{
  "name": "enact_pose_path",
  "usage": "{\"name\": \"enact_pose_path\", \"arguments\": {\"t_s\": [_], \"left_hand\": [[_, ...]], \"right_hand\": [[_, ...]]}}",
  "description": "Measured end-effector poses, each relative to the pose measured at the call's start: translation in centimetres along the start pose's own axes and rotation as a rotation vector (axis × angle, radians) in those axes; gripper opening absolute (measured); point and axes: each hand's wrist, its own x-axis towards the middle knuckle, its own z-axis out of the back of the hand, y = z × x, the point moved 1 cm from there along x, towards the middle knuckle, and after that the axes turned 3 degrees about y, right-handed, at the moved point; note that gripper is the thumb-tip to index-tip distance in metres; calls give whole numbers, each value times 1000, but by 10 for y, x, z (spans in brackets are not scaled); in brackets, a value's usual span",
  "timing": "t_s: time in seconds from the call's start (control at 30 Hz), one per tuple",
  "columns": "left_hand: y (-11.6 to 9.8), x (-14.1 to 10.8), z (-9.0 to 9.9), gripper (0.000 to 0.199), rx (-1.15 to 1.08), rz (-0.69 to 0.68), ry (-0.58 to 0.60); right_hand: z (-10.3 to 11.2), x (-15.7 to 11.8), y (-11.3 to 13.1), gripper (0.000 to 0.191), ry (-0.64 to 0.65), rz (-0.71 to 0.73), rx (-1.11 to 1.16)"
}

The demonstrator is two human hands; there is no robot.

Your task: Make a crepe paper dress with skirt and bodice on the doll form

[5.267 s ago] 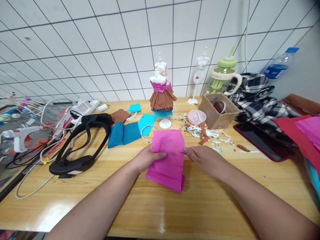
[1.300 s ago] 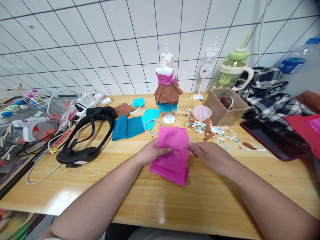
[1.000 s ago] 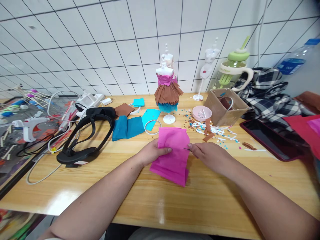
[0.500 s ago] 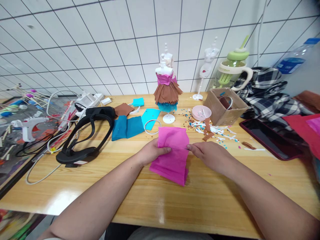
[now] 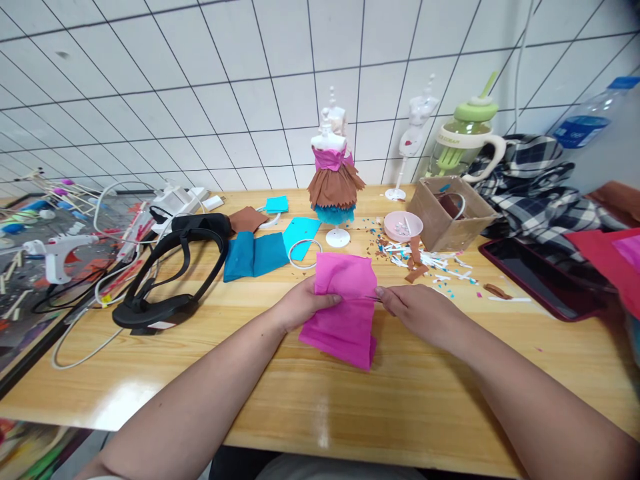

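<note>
My left hand (image 5: pixel 307 305) pinches a folded sheet of pink crepe paper (image 5: pixel 340 333) at its left side, thumb on top. At the paper's right edge, my right hand (image 5: pixel 413 308) is closed around a thin metal tool (image 5: pixel 374 298). Only two narrow tips show, reaching onto the paper along a crosswise line; its handle is hidden in the hand. Behind the paper stands a small dress form (image 5: pixel 330 143) dressed in a pink top, a brown skirt (image 5: pixel 334 188) and a blue underlayer.
To the left lie a black headset strap (image 5: pixel 173 280), blue paper (image 5: pixel 255 255), a white ring (image 5: pixel 305 254) and a glue gun (image 5: pixel 65 253). On the right are paper scraps (image 5: pixel 425 260), a pink dish (image 5: pixel 403 227), a box (image 5: pixel 450 217), a phone (image 5: pixel 540 277) and a cup (image 5: pixel 465 140).
The metal tool's tips now show more clearly as two separate lines at the paper's edge. The pink crepe paper has shifted very slightly left; my left hand keeps its hold.
</note>
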Motion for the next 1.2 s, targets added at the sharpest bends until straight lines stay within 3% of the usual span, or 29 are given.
{"name": "enact_pose_path", "arguments": {"t_s": [1.2], "left_hand": [[3,2,5,34,44,5,36]], "right_hand": [[-2,1,3,53,-24,-28,-50]]}}
